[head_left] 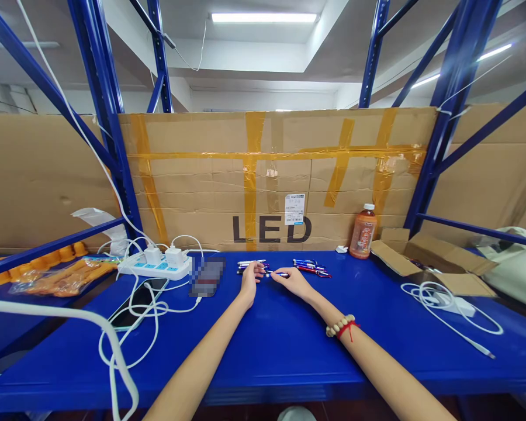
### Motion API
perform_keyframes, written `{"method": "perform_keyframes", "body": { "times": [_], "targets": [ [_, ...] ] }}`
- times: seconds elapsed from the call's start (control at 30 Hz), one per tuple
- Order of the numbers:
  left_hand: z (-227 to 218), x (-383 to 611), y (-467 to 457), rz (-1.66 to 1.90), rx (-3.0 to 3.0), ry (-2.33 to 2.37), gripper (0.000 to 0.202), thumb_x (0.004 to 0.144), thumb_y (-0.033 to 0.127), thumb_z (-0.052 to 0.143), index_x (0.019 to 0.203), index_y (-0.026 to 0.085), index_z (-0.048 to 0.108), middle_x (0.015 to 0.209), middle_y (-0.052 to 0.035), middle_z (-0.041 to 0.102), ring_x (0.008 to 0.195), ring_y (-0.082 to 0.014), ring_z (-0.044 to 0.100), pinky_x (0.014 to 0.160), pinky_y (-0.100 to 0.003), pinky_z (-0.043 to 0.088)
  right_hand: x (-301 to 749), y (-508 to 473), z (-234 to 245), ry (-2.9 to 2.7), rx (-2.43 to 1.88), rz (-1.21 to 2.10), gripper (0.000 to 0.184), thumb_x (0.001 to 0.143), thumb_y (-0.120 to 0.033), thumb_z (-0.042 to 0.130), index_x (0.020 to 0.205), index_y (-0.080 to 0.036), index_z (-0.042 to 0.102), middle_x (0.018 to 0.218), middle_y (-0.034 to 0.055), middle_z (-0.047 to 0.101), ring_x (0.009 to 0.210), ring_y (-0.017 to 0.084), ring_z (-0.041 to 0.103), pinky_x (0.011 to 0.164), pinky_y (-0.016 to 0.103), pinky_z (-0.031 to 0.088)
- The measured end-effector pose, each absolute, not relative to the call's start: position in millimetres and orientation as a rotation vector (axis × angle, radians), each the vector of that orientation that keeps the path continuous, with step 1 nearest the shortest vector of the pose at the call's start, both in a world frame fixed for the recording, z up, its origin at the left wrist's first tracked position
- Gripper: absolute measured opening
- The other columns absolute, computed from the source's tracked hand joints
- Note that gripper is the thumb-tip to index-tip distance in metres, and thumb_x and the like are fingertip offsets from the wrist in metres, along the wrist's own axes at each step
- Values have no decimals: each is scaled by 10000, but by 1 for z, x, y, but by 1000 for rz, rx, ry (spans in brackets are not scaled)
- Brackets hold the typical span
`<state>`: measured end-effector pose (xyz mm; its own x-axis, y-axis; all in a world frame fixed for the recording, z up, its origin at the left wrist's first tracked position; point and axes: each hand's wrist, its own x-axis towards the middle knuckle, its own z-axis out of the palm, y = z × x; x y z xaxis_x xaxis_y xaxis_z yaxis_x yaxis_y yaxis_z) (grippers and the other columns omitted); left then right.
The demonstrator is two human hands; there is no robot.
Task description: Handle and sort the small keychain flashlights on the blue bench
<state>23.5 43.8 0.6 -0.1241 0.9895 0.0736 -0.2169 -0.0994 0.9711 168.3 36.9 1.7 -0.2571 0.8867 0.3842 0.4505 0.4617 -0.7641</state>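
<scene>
A blue-and-silver pen (282, 274) spans the small gap between my hands over the blue tabletop. The fingers of my right hand (294, 283) pinch its right end. My left hand (251, 279) is curled, with its fingertips closed at the pen's left end; the exact grip there is too small to make out. Just behind the left hand lie several pens (251, 262), partly covered by its fingers. Another group of pens, blue and red (309, 267), rests beyond the right hand. A beaded bracelet (341, 325) and a red cord circle the right wrist.
Left of the hands are a power strip (158, 266) with chargers, a phone (140, 304), a blurred dark device (207, 277) and looping white cables. At right stand a drink bottle (363, 234), an open cardboard box (460, 283) and a coiled cable (442, 301). Cardboard (201, 193) lines the back.
</scene>
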Motion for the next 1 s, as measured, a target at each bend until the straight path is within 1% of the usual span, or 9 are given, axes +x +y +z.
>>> {"method": "perform_keyframes", "body": {
  "times": [0.13,0.23,0.4,0.6,0.73,0.9,1.0],
  "targets": [
    [0,23,45,1456,1051,1085,341,675,437,397,646,144,568,639,-49,596,572,-131,521,529,-225,334,168,37,2,-1880,-1129,648,385,725,-452,527,801,-117,700,773,70,687,697,182,588,650,272,423],
    [-1,24,46,1457,1051,1090,344,678,437,398,649,143,574,624,-44,591,553,-125,511,517,-223,330,168,35,4,-1866,-1131,663,375,717,-454,537,787,-123,699,776,66,688,696,177,584,648,267,421],
    [-2,24,46,1458,1053,1093,359,670,464,415,645,143,573,625,-44,591,538,-120,501,510,-222,323,166,31,6,-1831,-1144,683,382,692,-480,566,755,-124,689,731,53,677,640,156,563,595,256,416],
    [0,25,44,1458,1048,1093,365,667,462,408,643,139,577,617,-42,585,524,-112,488,498,-217,316,167,35,2,-1849,-1128,690,357,674,-456,590,754,-122,687,762,64,681,663,162,567,615,268,424],
    [0,25,45,1451,1044,1101,369,661,466,409,636,137,574,608,-43,578,521,-115,485,497,-218,311,168,37,1,-1864,-1140,682,387,690,-482,561,765,-124,686,744,58,677,646,160,564,591,265,421],
    [0,24,45,1444,1051,1098,349,674,425,396,650,133,585,623,-46,586,530,-112,486,503,-215,317,169,37,2,-1918,-1096,655,377,745,-467,494,802,-146,684,803,52,679,725,176,578,668,275,428],
    [-1,23,45,1441,1055,1103,351,680,420,393,653,131,591,635,-50,593,534,-113,487,508,-217,319,169,36,4,-1941,-1096,649,378,754,-462,484,798,-144,683,804,55,678,745,185,581,679,277,426]
  ]
}}
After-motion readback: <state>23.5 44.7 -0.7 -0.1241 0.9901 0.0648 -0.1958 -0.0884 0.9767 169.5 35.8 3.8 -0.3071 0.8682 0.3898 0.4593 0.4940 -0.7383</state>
